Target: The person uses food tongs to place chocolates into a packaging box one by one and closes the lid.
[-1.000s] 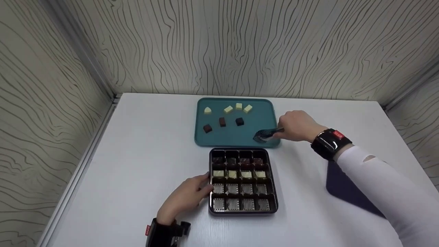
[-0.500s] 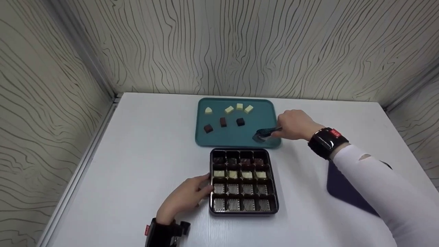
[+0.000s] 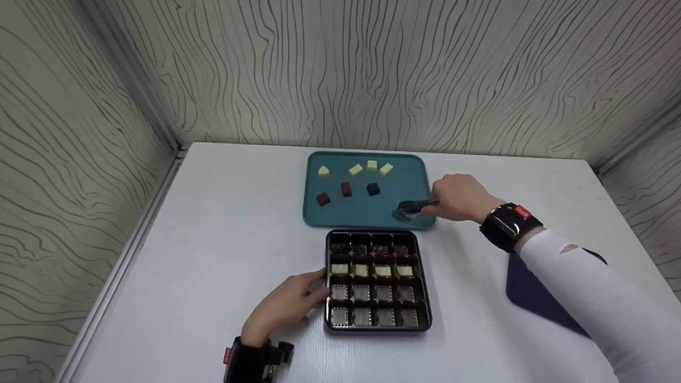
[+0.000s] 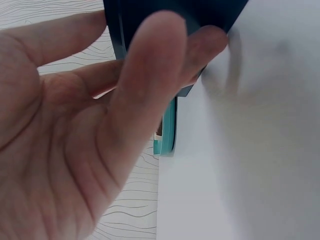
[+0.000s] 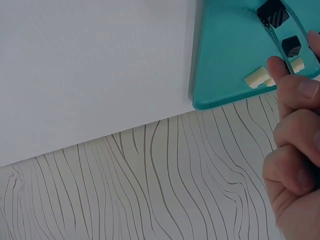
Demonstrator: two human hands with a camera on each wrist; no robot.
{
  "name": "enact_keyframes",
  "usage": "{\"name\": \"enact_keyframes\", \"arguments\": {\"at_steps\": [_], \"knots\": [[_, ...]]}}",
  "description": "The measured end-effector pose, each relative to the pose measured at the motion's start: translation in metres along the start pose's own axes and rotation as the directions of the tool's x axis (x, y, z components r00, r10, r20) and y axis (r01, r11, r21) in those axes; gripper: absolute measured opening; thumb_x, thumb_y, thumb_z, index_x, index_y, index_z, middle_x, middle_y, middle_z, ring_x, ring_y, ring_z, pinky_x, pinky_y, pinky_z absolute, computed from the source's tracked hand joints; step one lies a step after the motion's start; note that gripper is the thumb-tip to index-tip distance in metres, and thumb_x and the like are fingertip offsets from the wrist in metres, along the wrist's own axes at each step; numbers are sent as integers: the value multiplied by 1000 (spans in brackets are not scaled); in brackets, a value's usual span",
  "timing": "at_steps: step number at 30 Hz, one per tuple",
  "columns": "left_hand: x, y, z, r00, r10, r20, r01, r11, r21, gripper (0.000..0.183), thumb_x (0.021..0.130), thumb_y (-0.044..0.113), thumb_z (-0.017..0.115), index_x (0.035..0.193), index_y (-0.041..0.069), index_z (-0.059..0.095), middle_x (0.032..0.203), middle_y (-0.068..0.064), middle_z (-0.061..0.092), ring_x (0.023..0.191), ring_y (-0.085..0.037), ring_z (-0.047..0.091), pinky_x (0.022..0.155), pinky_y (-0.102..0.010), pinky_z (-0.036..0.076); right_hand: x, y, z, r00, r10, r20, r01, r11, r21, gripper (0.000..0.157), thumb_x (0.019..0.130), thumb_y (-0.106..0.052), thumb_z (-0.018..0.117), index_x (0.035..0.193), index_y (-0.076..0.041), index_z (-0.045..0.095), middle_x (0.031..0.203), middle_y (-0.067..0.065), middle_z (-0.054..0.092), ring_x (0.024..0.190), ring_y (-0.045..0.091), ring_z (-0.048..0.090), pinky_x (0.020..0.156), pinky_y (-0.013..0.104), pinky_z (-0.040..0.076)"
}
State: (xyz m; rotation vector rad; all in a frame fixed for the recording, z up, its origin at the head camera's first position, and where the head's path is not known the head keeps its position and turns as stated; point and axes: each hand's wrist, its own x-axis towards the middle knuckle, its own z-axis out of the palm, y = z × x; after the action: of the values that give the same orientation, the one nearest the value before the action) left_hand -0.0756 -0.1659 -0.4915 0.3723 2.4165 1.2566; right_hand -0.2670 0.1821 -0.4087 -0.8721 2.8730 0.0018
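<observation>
My right hand (image 3: 460, 197) holds a pair of small dark tongs (image 3: 416, 206) low over the front right of the teal tray (image 3: 340, 215). In the right wrist view, a dark chocolate (image 5: 274, 14) shows between the tongs' tips; whether they pinch it I cannot tell. The fingers of my left hand (image 3: 290, 300) rest against the left side of the black compartment box (image 3: 425, 298), the thumb near its rim. Dark chocolates fill the box's back row, with cream ones (image 3: 383, 271) in the row before it. Its two front rows hold only ridged liners.
Several cream chocolates (image 3: 356, 170) lie along the tray's back. A dark chocolate (image 3: 373, 189), a brown one (image 3: 346, 189) and a reddish-brown one (image 3: 323, 199) lie before them. A dark purple mat (image 3: 537, 298) is under the right sleeve. Patterned walls (image 3: 340, 74) border the white table (image 3: 229, 223).
The right hand and tongs have shifted only slightly, staying at the tray's front right. The left hand keeps its place at the box, and the chocolates lie as before.
</observation>
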Motion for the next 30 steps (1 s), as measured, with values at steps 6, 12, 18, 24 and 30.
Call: {"name": "enact_keyframes", "arguments": {"at_steps": [6, 12, 18, 24, 30], "knots": [[1, 0, 0, 1000, 7, 4, -7, 1000, -5, 60, 109, 30, 56, 153, -10, 45, 143, -32, 63, 59, -10, 63, 73, -30, 57, -2, 2, 1, 1000, -15, -13, 15, 1000, -9, 40, 88, -38, 83, 69, -6, 71, 58, -4, 50, 55, 12, 40, 49, 26, 35], [0, 2, 0, 1000, 25, 6, -25, 1000, 15, 61, 108, 30, 57, 153, -9, 46, 145, -31, 61, 65, -17, 69, 89, -43, 60, -8, -1, -5, 998, -38, -57, 39, 999, 14, 40, 90, -38, 81, 67, -8, 69, 57, -6, 46, 54, 11, 39, 50, 26, 30], [0, 1, -2, 999, 26, 19, -26, 1000, 12, 60, 109, 31, 56, 154, -6, 47, 149, -28, 60, 85, -24, 76, 97, -49, 59, -23, -28, -27, 990, -108, -93, 110, 994, 15, 49, 93, -39, 79, 59, -16, 52, 56, -9, 33, 52, 9, 32, 51, 25, 24], [1, -2, -5, 999, 24, 36, -24, 1000, -7, 60, 108, 33, 57, 156, -1, 46, 151, -24, 60, 97, -22, 76, 92, -42, 60, -39, -73, -36, 945, -309, -103, 312, 950, 18, 60, 96, -40, 76, 60, -23, 30, 59, -12, 19, 53, 4, 20, 54, 21, 15], [0, -1, -6, 998, -1, 58, 3, 999, -36, 62, 107, 32, 59, 158, 0, 45, 149, -22, 62, 80, -20, 74, 79, -35, 59, -51, -112, -32, 897, -439, -62, 441, 897, 38, 55, 96, -40, 76, 60, -22, 40, 56, -14, 20, 49, 0, 20, 51, 18, 12]]}}
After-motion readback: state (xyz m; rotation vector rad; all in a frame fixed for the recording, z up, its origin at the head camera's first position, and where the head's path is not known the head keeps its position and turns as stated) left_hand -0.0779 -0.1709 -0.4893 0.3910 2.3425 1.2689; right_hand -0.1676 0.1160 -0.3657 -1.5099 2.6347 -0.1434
